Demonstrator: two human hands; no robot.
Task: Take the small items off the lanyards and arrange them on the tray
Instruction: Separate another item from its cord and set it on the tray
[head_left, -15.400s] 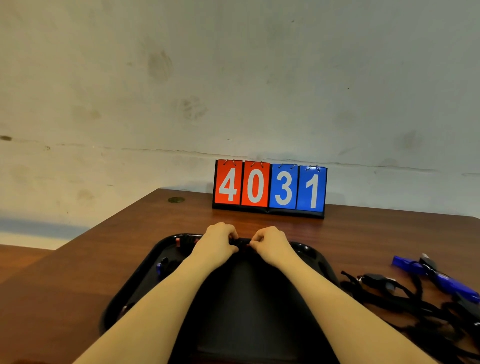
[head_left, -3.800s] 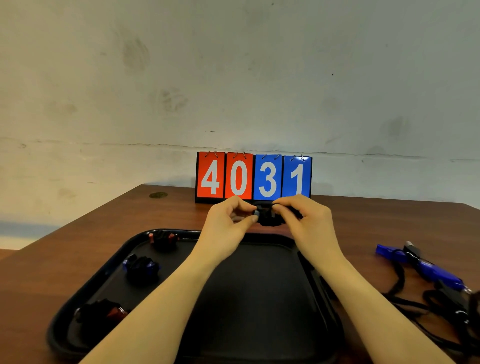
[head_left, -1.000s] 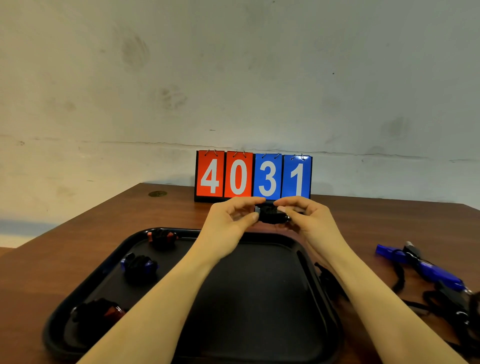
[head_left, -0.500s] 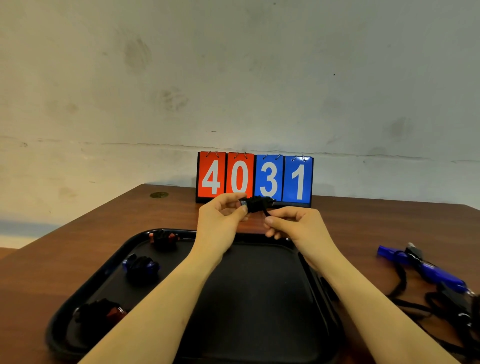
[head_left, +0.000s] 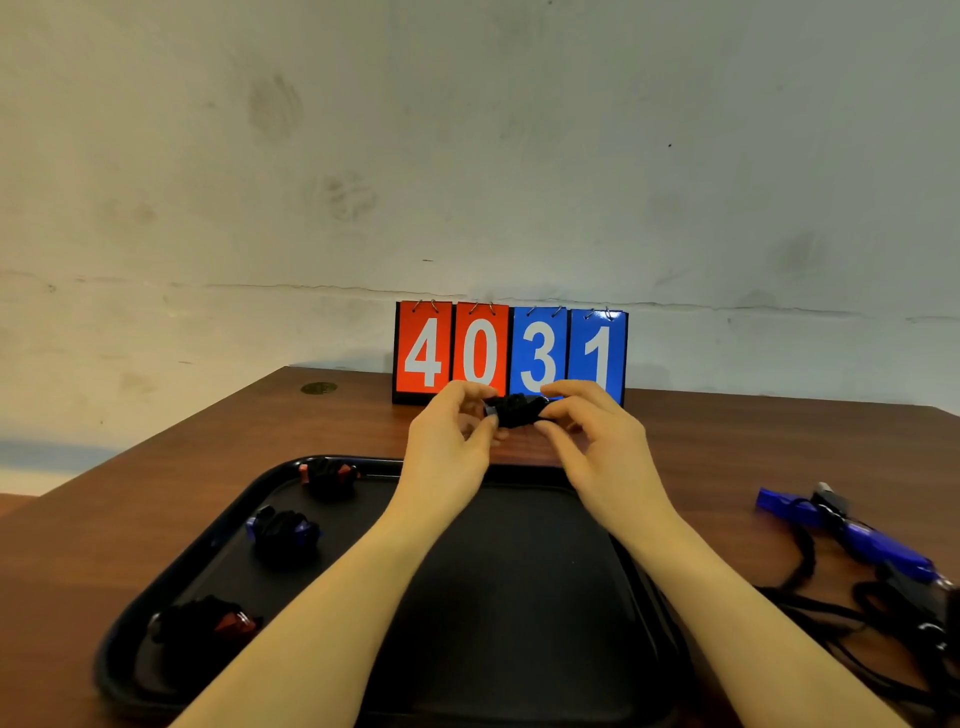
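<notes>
My left hand (head_left: 452, 441) and my right hand (head_left: 597, 441) pinch a small black bundle (head_left: 515, 410) between their fingertips, raised above the far rim of the black tray (head_left: 519, 597). A bit of blue shows at the bundle's left end. On the tray's left side lie three wrapped bundles: one with red ends (head_left: 328, 475) at the far corner, one with blue ends (head_left: 283, 530) in the middle, one with red (head_left: 205, 626) at the near corner. More black lanyards (head_left: 857, 613) with a blue item (head_left: 852, 530) lie on the table at right.
A flip scoreboard (head_left: 511, 353) reading 4031 stands at the table's back edge against the wall. A small round cap (head_left: 318, 387) sits in the brown table (head_left: 727, 441) at the back left. The table's left edge runs diagonally past the tray.
Half a second ago the left hand held the bundle higher while the right pulled a strand below it; now both hands pinch the bundle together, level, as a second ago.
</notes>
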